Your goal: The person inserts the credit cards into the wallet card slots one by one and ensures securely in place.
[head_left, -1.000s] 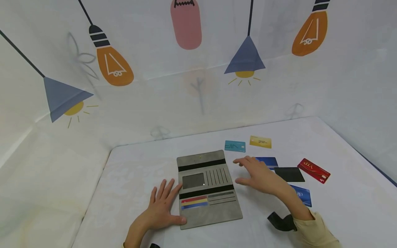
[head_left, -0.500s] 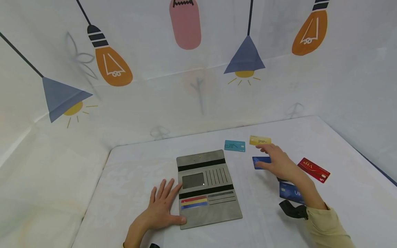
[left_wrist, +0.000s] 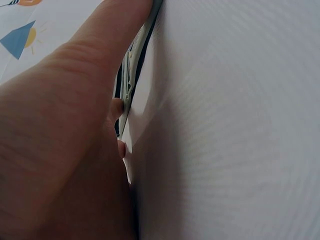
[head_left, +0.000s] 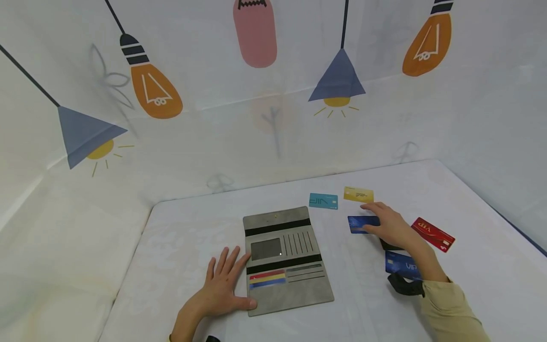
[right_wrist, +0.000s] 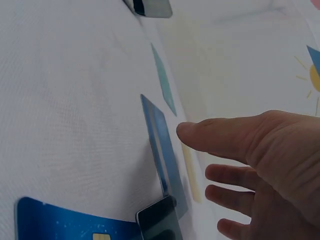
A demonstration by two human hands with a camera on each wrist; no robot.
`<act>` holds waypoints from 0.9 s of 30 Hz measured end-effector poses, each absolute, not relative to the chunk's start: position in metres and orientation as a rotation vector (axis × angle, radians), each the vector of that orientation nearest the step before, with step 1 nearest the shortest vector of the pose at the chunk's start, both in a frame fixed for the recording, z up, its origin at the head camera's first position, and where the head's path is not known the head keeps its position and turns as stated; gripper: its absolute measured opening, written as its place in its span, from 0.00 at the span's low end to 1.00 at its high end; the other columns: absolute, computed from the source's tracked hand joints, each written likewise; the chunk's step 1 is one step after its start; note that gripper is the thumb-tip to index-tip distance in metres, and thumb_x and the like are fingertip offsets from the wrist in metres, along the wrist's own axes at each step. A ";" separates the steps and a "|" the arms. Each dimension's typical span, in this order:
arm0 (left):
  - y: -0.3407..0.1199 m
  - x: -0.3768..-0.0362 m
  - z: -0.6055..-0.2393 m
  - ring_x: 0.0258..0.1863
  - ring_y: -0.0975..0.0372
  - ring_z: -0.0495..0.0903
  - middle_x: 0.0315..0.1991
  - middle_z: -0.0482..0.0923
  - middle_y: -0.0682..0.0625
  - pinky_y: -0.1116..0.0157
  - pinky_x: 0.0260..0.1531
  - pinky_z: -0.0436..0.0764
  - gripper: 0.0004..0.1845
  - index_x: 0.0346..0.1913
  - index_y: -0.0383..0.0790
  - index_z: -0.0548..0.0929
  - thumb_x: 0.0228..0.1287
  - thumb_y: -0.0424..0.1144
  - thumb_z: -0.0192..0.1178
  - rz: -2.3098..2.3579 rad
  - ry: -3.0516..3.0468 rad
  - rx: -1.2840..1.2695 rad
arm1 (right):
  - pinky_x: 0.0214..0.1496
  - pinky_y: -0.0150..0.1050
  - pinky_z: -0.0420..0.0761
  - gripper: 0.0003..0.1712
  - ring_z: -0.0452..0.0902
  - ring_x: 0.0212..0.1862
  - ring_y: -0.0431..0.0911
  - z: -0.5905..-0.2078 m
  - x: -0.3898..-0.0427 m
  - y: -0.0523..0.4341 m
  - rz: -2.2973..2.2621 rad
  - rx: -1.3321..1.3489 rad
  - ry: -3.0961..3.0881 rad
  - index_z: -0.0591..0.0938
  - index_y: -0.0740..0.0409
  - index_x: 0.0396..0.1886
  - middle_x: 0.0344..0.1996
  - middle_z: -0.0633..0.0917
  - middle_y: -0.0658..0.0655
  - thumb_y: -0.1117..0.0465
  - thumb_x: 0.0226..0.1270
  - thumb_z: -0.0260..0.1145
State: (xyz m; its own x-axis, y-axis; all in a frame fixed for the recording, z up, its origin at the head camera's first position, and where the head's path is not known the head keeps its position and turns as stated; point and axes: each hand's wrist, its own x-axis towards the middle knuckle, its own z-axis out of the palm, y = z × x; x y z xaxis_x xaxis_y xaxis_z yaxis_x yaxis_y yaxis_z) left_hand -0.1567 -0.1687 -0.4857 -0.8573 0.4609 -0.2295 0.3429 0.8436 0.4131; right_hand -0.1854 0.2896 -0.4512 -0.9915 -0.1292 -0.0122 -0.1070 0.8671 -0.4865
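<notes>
The white table (head_left: pixel 179 228) carries everything, and both hands work over its near half. The grey wallet (head_left: pixel 287 260) lies unfolded just to the right of the left hand (head_left: pixel 222 289), its long axis running away from the person. That hand lies flat with fingers straight and spread, its fingertips and thumb against the wallet's left edge, holding nothing; the left wrist view shows only the thumb laid along that edge.

To the right of the wallet, and well apart from the left hand, the right hand (head_left: pixel 391 228) hovers over the loose cards with its fingers relaxed and parted, gripping nothing. The dark blue card (head_left: pixel 361 223) is the nearest thing to it: it lies flat just to the left of the fingers, between hand and wallet, its long axis running left to right across the person. In the right wrist view this card (right_wrist: pixel 162 150) sits just beyond the thumb tip; whether the thumb touches it I cannot tell.

A black card (head_left: pixel 386 245) lies partly under the right palm, and a second blue card (head_left: pixel 399 266) lies under the wrist. The red card (head_left: pixel 432 235) is to the right of the hand. Beyond the fingertips lie the yellow card (head_left: pixel 358 194) and, further left, the teal card (head_left: pixel 323 201).
</notes>
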 end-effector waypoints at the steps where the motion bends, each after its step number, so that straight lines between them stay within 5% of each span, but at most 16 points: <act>1: -0.169 -0.157 -0.486 0.78 0.45 0.30 0.81 0.39 0.46 0.36 0.69 0.29 0.61 0.79 0.56 0.52 0.43 0.78 0.64 0.518 2.702 0.606 | 0.61 0.71 0.66 0.35 0.63 0.65 0.72 -0.453 -0.186 0.290 -0.767 -0.186 2.991 0.70 0.66 0.67 0.64 0.68 0.76 0.56 0.64 0.70; 27: -0.169 -0.157 -0.490 0.78 0.46 0.29 0.81 0.38 0.47 0.36 0.69 0.28 0.62 0.79 0.57 0.51 0.42 0.78 0.63 0.507 2.707 0.602 | 0.57 0.68 0.71 0.34 0.67 0.56 0.66 -0.464 -0.188 0.288 -0.623 -0.123 2.975 0.73 0.67 0.64 0.56 0.72 0.74 0.55 0.62 0.70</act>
State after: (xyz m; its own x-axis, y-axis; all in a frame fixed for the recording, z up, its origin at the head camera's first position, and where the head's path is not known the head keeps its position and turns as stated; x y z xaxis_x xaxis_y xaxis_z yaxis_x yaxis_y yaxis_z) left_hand -0.1574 -0.1692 -0.4897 -0.8596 0.4568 -0.2292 0.3428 0.8480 0.4043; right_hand -0.1882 0.2885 -0.4641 -0.9918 -0.0990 -0.0807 -0.0583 0.9131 -0.4036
